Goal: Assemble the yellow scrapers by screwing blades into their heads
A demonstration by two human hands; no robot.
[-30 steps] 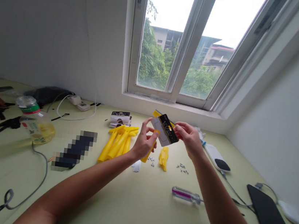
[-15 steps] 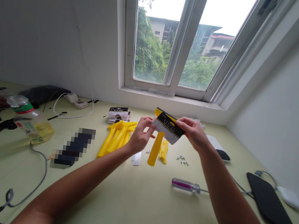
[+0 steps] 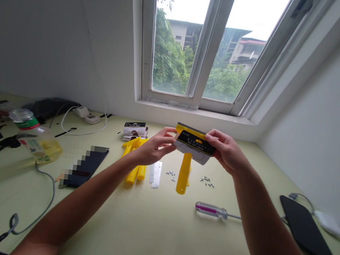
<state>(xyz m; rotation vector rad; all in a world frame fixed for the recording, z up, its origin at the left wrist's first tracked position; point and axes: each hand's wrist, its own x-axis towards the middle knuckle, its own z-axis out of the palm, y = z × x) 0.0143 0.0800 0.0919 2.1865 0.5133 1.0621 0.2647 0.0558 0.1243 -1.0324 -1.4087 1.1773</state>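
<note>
Two bare hands meet above the table [image 3: 143, 235]. The right hand [image 3: 227, 152] pinches one end of a black-and-white printed card [image 3: 195, 141] between thumb and fingers. The left hand [image 3: 155, 147], loosely curved, has its fingertips at the card's other end; whether they grip or merely touch cannot be told. The card lies across the wide head of a yellow tool [image 3: 183, 177], held up off the table, its handle hanging downward. The tool looks like light, stiff, rather smooth plastic; the card seems thin and easily creased, so the head's two ends, or the handle, look the safest holds. Below lie small nuts [image 3: 171, 173], screws [image 3: 207, 182] and a clear-handled screwdriver [image 3: 211, 210]; leftward, white strips [image 3: 156, 176] and more yellow tools [image 3: 132, 175].
</note>
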